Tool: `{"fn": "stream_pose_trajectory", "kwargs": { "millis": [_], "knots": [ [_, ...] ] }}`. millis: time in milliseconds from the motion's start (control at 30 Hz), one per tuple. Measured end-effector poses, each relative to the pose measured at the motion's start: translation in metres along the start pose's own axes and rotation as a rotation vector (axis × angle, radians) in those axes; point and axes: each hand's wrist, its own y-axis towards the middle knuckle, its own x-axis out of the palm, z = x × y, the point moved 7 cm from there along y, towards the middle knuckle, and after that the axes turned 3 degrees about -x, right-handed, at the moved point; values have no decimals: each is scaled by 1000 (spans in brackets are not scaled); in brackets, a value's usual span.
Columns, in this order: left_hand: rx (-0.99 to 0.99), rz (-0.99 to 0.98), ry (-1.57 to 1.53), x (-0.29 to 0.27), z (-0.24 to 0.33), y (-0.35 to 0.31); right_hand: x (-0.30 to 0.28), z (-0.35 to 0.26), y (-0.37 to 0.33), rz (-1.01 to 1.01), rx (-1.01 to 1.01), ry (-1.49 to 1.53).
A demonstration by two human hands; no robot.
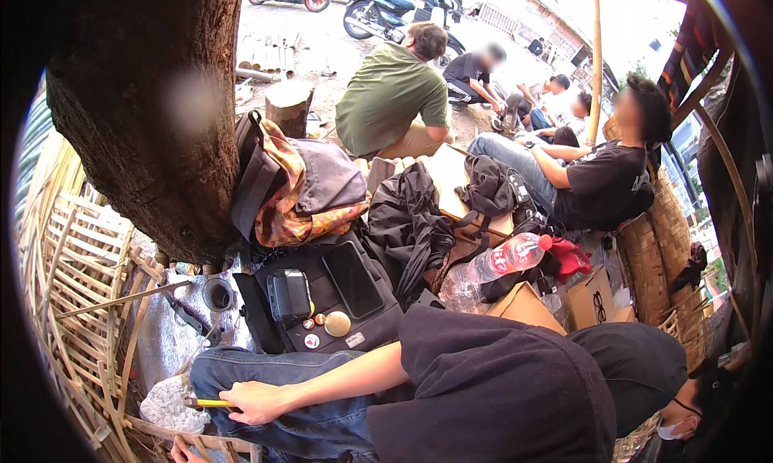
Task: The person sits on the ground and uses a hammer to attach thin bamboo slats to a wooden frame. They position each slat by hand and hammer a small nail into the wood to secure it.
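Neither of my own hands can be made out for certain. Across the lower part of the view sits another person in a black shirt (499,374) and blue jeans (258,366). That person's hand (259,402) is closed around a slim yellow tool (213,403) with a dark end; its exact kind does not show. The tool's tip points left, over a pale rough stone (171,404). At the bottom edge, fingers of one more hand (183,451) show beside a bamboo frame piece (217,440); whose hand it is, I cannot tell.
A black bag (378,290) bears a phone (353,279), a dark case (288,294) and several badges. Beyond lie backpacks (322,173), a plastic bottle (507,262) and cardboard boxes (592,298). A tree trunk (161,117) and bamboo lattice (88,262) stand left; several people sit farther off.
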Motion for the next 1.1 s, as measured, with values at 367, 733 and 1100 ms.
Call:
{"fn": "stream_pose_trajectory", "kwargs": {
  "millis": [367, 733, 1100],
  "knots": [
    [80, 44, -109, 4, -12, 3, -1, -1, 0, -1, 6, -15],
    [50, 38, -91, 3, -21, 4, -5, -7, -2, 4, 24, -31],
    [21, 8, -34, 3, -19, 4, -4, -7, -1, 9, -14, -35]
  ]
}}
